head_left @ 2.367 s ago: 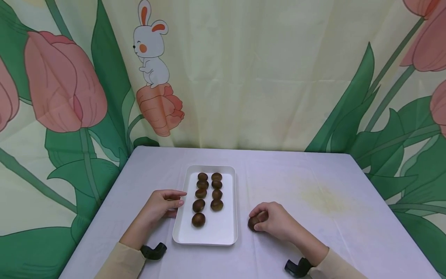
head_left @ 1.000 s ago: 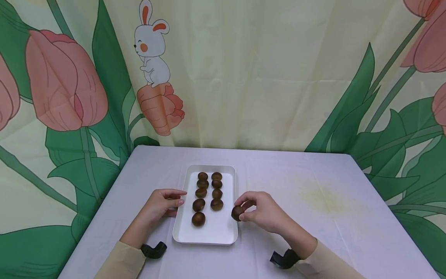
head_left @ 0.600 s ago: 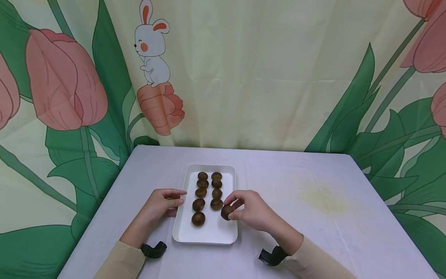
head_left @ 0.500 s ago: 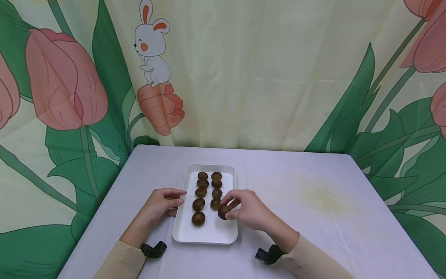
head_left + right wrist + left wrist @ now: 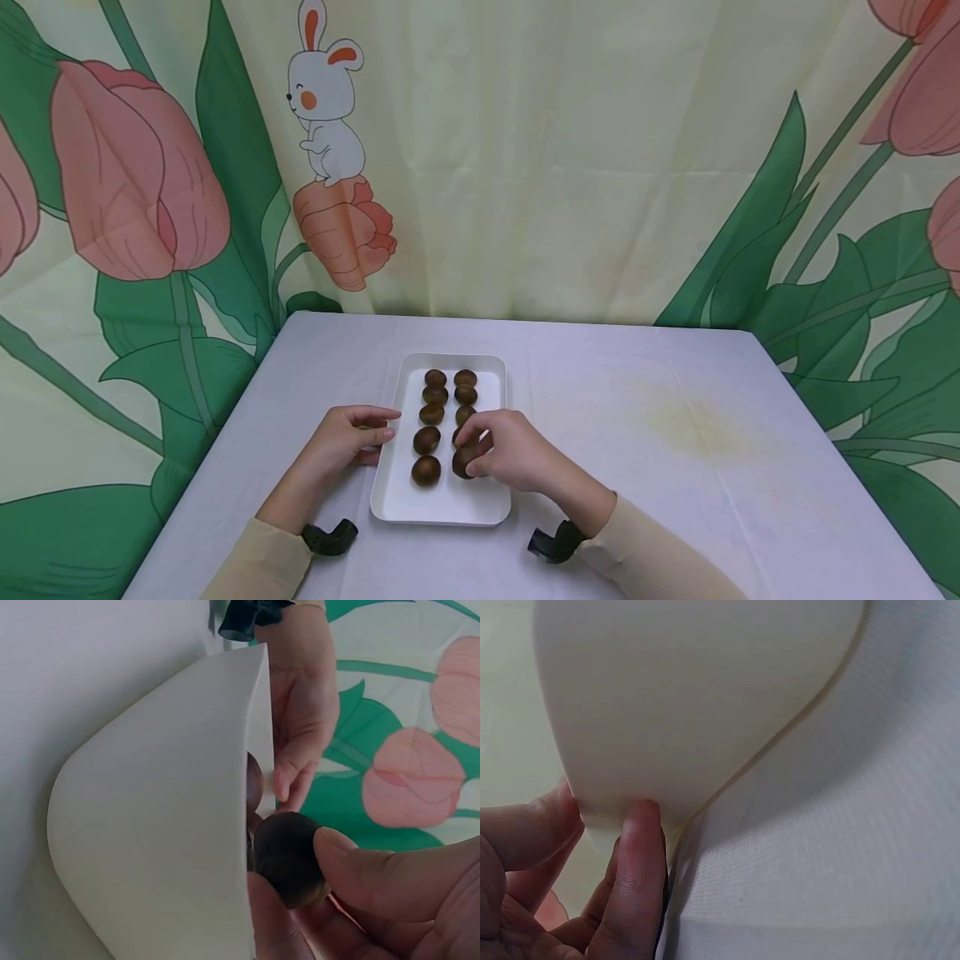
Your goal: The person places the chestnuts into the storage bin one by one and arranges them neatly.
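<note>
A white rectangular tray (image 5: 397, 507) lies on the table, holding brown chestnuts (image 5: 426, 471) in two lengthwise rows. At its left side, my left hand (image 5: 347, 440) holds the edge; in the left wrist view, fingers (image 5: 634, 881) press the outer wall and another digit reaches the rim. My right hand (image 5: 510, 454) is over the tray's right half, pinching a chestnut (image 5: 289, 859) between thumb and fingers. That chestnut is at the near end of the right row, beside the row's nearest chestnut, which the fingers partly hide. Whether it touches the tray floor, I cannot tell.
A white cloth covers the table (image 5: 637, 500), with a faint yellowish stain (image 5: 697, 429) at right. Behind it hangs a curtain (image 5: 540, 167) printed with tulips and a rabbit. Black devices (image 5: 330, 537) are strapped to both wrists.
My right hand has picked up the chestnut from the table right of the tray and carried it left over the rim to the right row's near end. My left hand has stayed put.
</note>
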A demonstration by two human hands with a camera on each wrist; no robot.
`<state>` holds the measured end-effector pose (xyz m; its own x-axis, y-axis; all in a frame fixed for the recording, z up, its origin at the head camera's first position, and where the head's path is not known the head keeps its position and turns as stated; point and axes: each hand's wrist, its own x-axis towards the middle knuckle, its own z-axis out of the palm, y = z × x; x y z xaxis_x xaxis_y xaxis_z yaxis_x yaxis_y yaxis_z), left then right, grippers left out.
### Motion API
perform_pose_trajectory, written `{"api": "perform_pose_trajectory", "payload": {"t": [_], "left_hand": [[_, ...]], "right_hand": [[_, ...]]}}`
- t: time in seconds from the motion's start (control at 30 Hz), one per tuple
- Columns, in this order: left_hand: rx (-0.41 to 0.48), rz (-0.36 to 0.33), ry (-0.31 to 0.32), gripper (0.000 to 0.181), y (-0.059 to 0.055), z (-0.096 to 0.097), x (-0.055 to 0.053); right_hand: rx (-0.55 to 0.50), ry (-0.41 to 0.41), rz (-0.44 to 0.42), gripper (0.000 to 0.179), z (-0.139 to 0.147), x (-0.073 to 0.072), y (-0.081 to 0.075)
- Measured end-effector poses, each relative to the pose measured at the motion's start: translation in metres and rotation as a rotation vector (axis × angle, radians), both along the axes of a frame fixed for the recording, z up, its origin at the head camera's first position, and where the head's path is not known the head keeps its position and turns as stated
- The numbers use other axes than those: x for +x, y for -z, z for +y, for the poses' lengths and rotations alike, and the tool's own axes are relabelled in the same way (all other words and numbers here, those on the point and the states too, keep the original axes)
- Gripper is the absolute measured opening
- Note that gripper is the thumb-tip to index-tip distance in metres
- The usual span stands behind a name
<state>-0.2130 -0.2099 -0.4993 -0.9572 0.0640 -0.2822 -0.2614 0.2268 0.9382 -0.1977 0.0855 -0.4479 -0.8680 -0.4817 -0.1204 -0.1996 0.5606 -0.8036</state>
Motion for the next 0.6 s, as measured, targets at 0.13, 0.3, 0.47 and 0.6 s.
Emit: {"api": "perform_pose_trajectory", "payload": {"t": [0.13,0.3,0.47,0.6], "left_hand": [[0.008,-0.002,0.005,0.037,0.000,-0.001,0.000],[0.016,-0.005,0.005,0.037,0.000,-0.001,-0.001],[0.011,-0.008,-0.001,0.037,0.000,0.000,-0.001],[0.009,-0.012,-0.002,0.038,-0.001,0.000,-0.001]], "right_hand": [[0.015,-0.002,0.015,0.032,-0.004,-0.001,0.002],[0.062,-0.019,0.078,0.033,-0.008,-0.001,0.006],[0.105,-0.050,0.118,0.034,-0.013,-0.002,0.010],[0.152,-0.063,0.136,0.034,-0.015,-0.001,0.012]]}}
